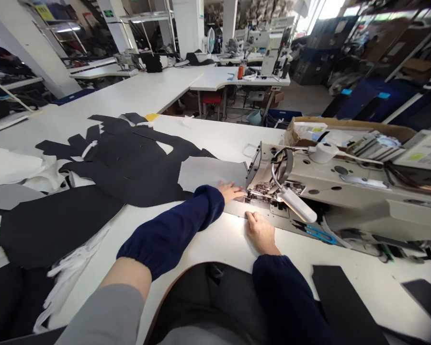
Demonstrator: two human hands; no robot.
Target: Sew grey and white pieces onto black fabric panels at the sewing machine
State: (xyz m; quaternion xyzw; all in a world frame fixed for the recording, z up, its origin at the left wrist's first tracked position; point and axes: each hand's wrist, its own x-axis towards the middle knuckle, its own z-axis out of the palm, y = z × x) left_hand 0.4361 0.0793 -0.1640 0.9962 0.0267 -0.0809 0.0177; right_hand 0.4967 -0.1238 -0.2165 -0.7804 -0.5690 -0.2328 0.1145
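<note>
the left hand (pixel 232 191) lies flat on a grey fabric piece (pixel 210 173), its fingers open and pressing down rather than gripping, and their tips sit close to the needle and presser foot (pixel 254 194) of the sewing machine (pixel 330 167). the fabric lies on the white table (pixel 215 239) against the near end of the machine, with one edge reaching toward the foot. the right hand (pixel 260 233) rests just in front of the machine bed, its fingers lightly curved and pointing toward the needle; from this angle i cannot tell whether they pinch anything. the main danger looks like the closeness of those fingertips: if the needle runs while they sit this near, it could catch one. uneven pressure from the flat left hand could also let the fabric slip or twist, which would send a seam off line. the low white lamp (pixel 296 205) hangs over the bed and could get bumped, and the blue scissors (pixel 321 235) lying beside the machine could be knocked out of place. the large black fabric pieces (pixel 122 167) spread on the table could be dragged along if the grey piece snags them, and the navy sleeve (pixel 168 232) could brush them aside.
</note>
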